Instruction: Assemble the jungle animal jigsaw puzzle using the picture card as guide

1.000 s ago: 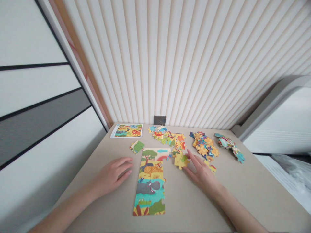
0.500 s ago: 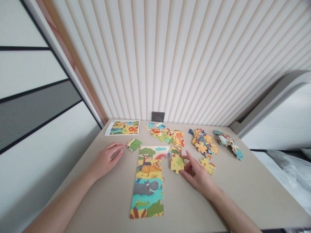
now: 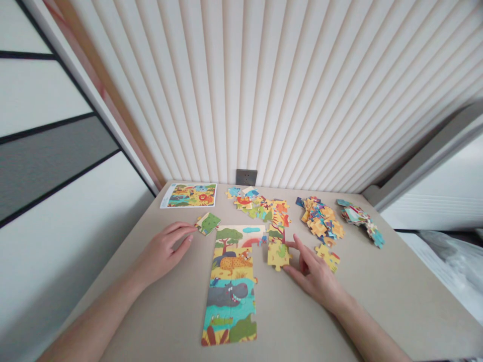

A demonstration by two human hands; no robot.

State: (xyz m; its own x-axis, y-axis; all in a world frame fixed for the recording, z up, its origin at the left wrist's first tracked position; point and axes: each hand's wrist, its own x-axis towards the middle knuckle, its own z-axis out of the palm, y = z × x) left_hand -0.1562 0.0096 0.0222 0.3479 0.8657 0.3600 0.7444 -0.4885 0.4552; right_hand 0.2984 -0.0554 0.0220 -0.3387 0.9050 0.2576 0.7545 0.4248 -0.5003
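Note:
My right hand (image 3: 315, 269) has its thumb and a finger at the right edge of a yellow puzzle piece (image 3: 278, 255) with a green plant on it, pinching it flat near the table. Its index finger points up and away from the piece. On the left, my left hand (image 3: 166, 251) rests with fingers stretched out and thumb apart, fingertips at the edge of a green puzzle piece (image 3: 209, 223). Between the hands lies a joined puzzle section (image 3: 230, 291) showing a tree, a leopard, a hippo and a crocodile. A tree piece (image 3: 276, 232) lies just above the yellow one.
A printed reference picture (image 3: 191, 195) lies at the back left. Loose pieces (image 3: 260, 206) spread along the back middle. Two piles, one mostly orange-backed (image 3: 320, 221) and one mixed (image 3: 360, 218), sit to the right. A wall socket (image 3: 246, 177) is behind the table.
The view has shifted slightly. Both hands keep nearly the same pose, the right one still at the yellow puzzle piece and the left one at the green piece.

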